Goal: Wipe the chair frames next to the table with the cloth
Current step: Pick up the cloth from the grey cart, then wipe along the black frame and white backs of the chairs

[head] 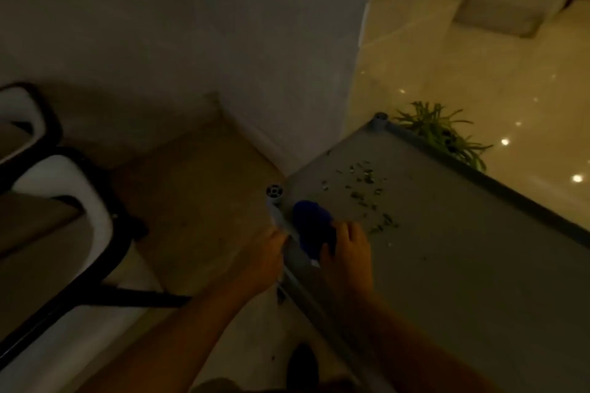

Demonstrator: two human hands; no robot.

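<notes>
Head view, dim. Far left we see chairs (64, 217): black tube frames, pale curved seats, well apart from hands. Left hand (261, 262) grips counter (447, 265) edge rail. Right hand (346, 249) clamped on blue cloth (311, 220), soft, bunched, on matte grey counter beside green leaf scraps (367, 185). We judge: carry cloth leftward, wrap it round tubing, wipe along length.

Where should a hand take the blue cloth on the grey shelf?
Pinch the bunched top of the blue cloth, coming from above. It lies heaped by the grey shelf edge, with the right hand already on its near side and its far end exposed.
</notes>
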